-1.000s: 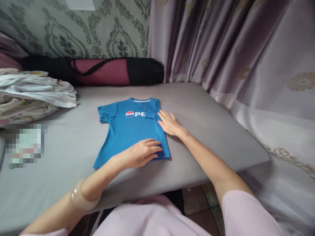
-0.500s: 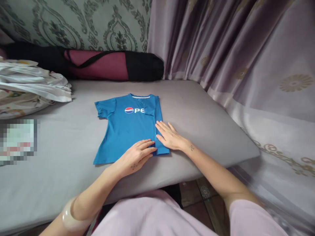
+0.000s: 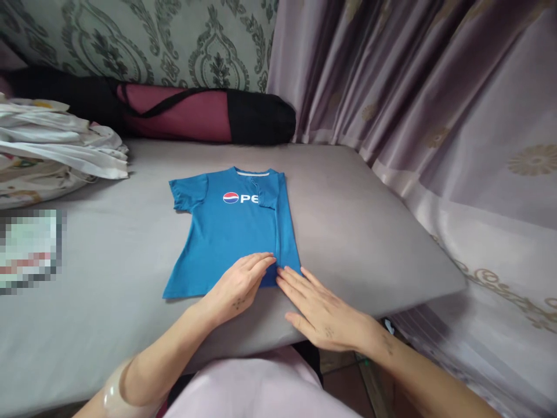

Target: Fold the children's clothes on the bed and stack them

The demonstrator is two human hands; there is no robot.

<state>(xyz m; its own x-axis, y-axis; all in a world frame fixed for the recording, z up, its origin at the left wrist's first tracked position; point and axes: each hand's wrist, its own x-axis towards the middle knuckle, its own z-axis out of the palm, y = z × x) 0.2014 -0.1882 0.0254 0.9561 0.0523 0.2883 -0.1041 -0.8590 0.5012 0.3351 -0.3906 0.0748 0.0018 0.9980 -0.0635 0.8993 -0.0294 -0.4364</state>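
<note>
Right hand [image 3: 324,313]: fingers slightly spread, tips on the hem corner. Left hand [image 3: 239,284]: fingers pressed together on the lower front; thumb hidden, pinch cannot be told. Blue T-shirt [image 3: 230,244]: beneath both hands, near the front edge, one side and sleeve folded inward. Handling, as judged: light, flat pressure; fold line straight, hem edges level, no dragging. Grey-covered surface [image 3: 369,220]: softly creased. Crumpled pale cloth [image 3: 65,139]: far left. Long black-and-maroon bag [image 3: 183,116]: along the patterned wall [image 3: 174,35]. Mauve curtain [image 3: 435,87]: right.
</note>
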